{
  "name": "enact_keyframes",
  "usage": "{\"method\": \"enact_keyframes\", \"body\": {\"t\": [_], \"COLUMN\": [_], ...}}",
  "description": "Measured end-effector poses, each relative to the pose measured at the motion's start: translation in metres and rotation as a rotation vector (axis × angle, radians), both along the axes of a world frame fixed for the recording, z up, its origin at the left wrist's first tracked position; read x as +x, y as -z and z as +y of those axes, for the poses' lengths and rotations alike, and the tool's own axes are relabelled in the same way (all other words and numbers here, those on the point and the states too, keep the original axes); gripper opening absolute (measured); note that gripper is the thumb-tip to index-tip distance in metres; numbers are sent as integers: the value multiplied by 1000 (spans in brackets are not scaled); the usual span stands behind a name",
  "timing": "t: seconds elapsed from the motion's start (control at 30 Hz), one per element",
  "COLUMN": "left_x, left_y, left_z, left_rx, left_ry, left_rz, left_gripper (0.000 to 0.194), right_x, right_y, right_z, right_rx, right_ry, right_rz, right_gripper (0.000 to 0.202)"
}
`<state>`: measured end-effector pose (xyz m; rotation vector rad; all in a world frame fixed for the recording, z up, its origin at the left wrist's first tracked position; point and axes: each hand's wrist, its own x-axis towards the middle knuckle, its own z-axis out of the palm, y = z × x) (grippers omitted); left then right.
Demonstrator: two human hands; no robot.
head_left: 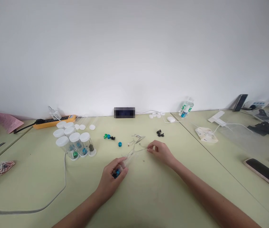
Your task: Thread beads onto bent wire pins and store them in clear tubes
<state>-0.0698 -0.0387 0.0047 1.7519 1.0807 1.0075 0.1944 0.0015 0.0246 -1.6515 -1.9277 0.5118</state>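
Left hand (109,176) grips a clear tube (128,161), right hand (161,153) pinches a rod (142,149); a bump could roll the blue ball (120,144) at the tube's eleven o'clock.

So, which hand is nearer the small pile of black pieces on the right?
The right. The right hand is just on the near side of the pile of black pieces, apart from it; the left hand is farther off, to its left and nearer the person.

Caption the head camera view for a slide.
Left hand holding a clear tube, right hand pinching a thin metal rod, white-capped tubes standing on a pale green table.
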Motion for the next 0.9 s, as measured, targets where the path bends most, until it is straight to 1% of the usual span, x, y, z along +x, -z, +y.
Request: {"method": "enact_keyframes", "body": {"t": [0.13, 0.23, 0.37, 0.47, 0.63, 0.8, 0.9], "left_x": [0, 0, 0, 0, 0, 0, 0], "left_y": [1, 2, 0, -2, -2, -2, -3], "left_z": [0, 1, 1, 0, 1, 3, 2], "left_rx": [4, 9, 17, 37, 45, 52, 47], "left_ry": [6, 15, 15, 21, 20, 20, 31], "left_rz": [4, 6, -2, -9, 9, 2, -10], "left_gripper": [33, 33, 34, 32, 33, 32, 32], "right_x": [12, 11, -4, -18, -41, -59, -65], "right_y": [-2, -6, -11, -12, -11, -4, 0], "right_z": [20, 38, 64, 83, 106, 118, 120], "right_rx": [37, 55, 47, 38, -34, -121, -135], "right_ry": [64, 52, -13, -16, -87, -103, -101], "right_rz": [-60, -101, -151, -198, -298, -367, -356], "right_gripper": [12, 13, 12, 14, 6, 23, 27]}}
